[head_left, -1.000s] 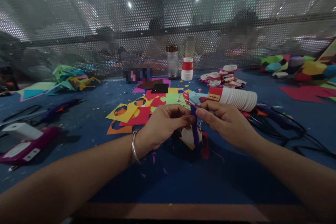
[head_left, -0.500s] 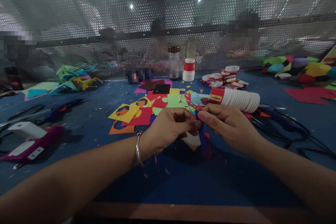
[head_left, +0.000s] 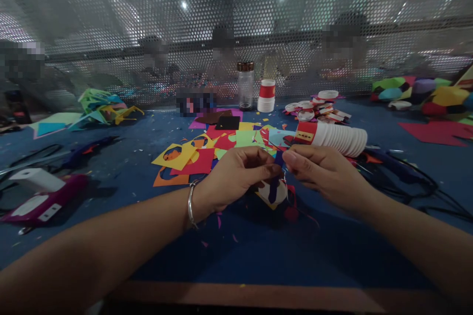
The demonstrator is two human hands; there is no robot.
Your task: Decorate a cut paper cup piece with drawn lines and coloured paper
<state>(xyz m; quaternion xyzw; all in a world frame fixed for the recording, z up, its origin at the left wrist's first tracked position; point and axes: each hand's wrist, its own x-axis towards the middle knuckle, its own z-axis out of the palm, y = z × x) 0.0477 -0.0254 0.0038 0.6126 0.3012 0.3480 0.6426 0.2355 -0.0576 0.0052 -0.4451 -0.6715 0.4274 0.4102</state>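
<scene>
A narrow dark purple paper strip (head_left: 274, 188) hangs between my hands. My left hand (head_left: 242, 177), with a silver bangle at the wrist, pinches it between thumb and fingers. Close by on the right, my right hand (head_left: 318, 167) is closed in a pinch near the strip's top edge. What lies between its fingertips is too small to make out. Below the hands a round white piece (head_left: 281, 192) with yellow paper under it sits partly behind the strip. A small red round piece (head_left: 291, 213) lies beside it on the blue table.
Cut coloured paper sheets (head_left: 194, 157) lie beyond my hands. Stacked paper cups (head_left: 332, 138) rest on their side at right, near a glue gun (head_left: 399, 165) with a black cord. A glass bottle (head_left: 245, 88) stands behind. A purple power strip (head_left: 48, 202) is at left.
The purple strip has shifted left and now hangs in front of the white piece. My right hand has moved slightly right, and the red round piece is more visible.
</scene>
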